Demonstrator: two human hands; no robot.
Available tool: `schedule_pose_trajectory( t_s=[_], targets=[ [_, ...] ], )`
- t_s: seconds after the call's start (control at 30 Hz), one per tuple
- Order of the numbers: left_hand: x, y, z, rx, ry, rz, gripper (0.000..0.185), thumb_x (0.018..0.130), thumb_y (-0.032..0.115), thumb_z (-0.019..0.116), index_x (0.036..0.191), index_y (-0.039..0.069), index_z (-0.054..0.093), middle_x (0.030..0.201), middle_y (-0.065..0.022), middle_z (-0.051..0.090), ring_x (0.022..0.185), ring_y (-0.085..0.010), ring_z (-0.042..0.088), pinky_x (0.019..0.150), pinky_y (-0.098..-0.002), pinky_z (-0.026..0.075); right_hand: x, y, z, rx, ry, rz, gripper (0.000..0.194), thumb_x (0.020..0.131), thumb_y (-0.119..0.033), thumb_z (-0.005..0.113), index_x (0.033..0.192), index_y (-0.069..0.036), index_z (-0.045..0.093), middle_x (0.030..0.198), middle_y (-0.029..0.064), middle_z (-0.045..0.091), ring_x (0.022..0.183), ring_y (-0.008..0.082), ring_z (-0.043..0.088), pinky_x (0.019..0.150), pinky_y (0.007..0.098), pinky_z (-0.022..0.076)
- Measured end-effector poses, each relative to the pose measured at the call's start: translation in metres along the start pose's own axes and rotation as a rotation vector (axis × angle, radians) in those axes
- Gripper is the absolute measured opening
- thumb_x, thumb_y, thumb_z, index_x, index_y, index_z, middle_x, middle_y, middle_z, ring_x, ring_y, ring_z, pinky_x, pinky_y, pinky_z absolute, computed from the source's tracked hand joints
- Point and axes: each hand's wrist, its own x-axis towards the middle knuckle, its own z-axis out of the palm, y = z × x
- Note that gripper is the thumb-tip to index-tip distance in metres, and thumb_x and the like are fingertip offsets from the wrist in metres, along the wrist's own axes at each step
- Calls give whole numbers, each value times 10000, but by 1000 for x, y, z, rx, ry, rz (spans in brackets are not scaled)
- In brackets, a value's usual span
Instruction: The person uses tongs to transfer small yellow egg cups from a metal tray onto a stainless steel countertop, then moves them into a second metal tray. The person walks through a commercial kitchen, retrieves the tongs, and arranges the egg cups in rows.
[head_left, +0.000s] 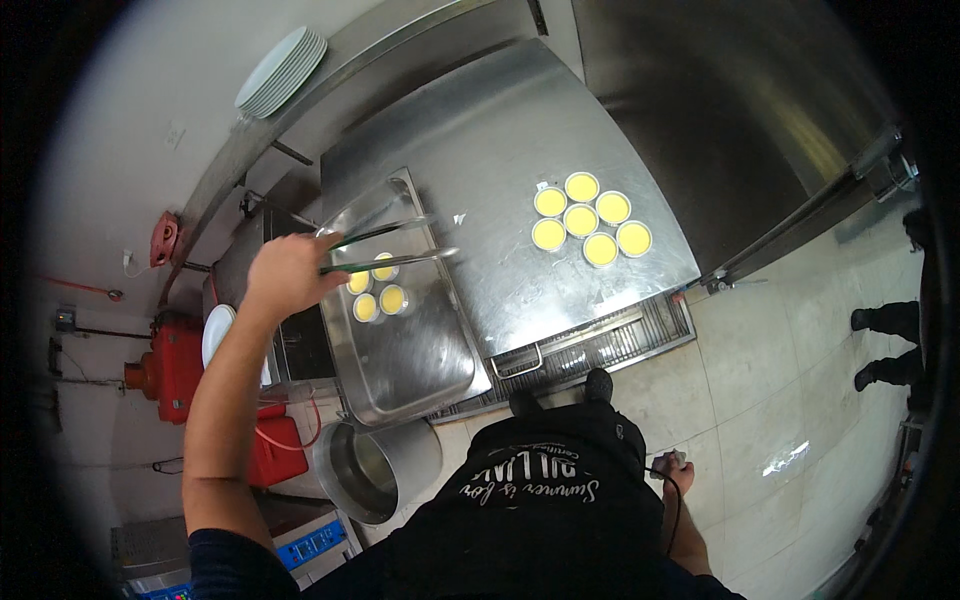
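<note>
My left hand (289, 274) grips metal tongs (412, 259) with green on the handles. Their two arms are spread, with nothing between the tips. The tongs reach over a deep stainless steel pan (427, 352) and its right rim. Inside the pan, several small round cups with yellow filling (393, 299) sit below my left hand, partly covered by hand and tongs. More such yellow-filled cups (581, 220) stand grouped on the steel table (480, 150) to the right. Down by my right side, my right hand (680, 476) holds a crumpled greyish thing, perhaps a cloth (664, 463).
A large metal pot (420, 457) stands on the floor below the pan. Stacked white plates (281, 71) rest on the shelf above. A drawer handle (517, 364) juts from the table front, over a floor grate (622, 341). Another person's legs (889, 345) show far right.
</note>
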Motion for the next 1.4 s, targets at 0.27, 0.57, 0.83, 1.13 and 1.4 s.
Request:
schedule_pose_trajectory(
  t_s=[0.27,0.57,0.83,1.13,1.4],
  targets=[
    [88,139,-1,19,-92,139,491,911,490,810,1213,103,777,1051,-165,799,1030,-358,780,907,-478,624,-8,-10,-6,238,-18,-2,371,942,-290,840,903,-14,595,861,113,691,809,217,650,769,432,557],
    [110,165,-15,100,-117,268,470,917,445,803,1271,139,746,1030,-159,798,1002,-371,776,881,-489,618,-28,-8,-29,244,9,103,428,942,-360,834,915,-29,564,920,113,657,840,219,615,779,413,545],
    [80,141,-37,196,-71,298,451,957,433,775,1288,130,735,1043,-135,801,1004,-337,785,876,-483,625,-9,-46,-21,139,-45,-17,425,943,-347,835,932,-10,575,918,129,671,860,233,629,803,432,542],
    [16,22,-55,134,31,63,611,845,424,857,1390,185,716,1037,-177,790,982,-379,764,863,-501,606,14,-60,-11,9,-74,-84,413,938,-330,840,937,-5,586,916,139,694,846,241,653,784,445,554],
    [-1,-28,7,153,-121,-56,546,865,426,832,1347,188,738,1006,-171,794,993,-373,771,895,-493,613,6,-44,-14,119,-99,-12,423,934,-334,845,900,-14,570,886,134,676,825,242,638,777,446,548]
  ],
)
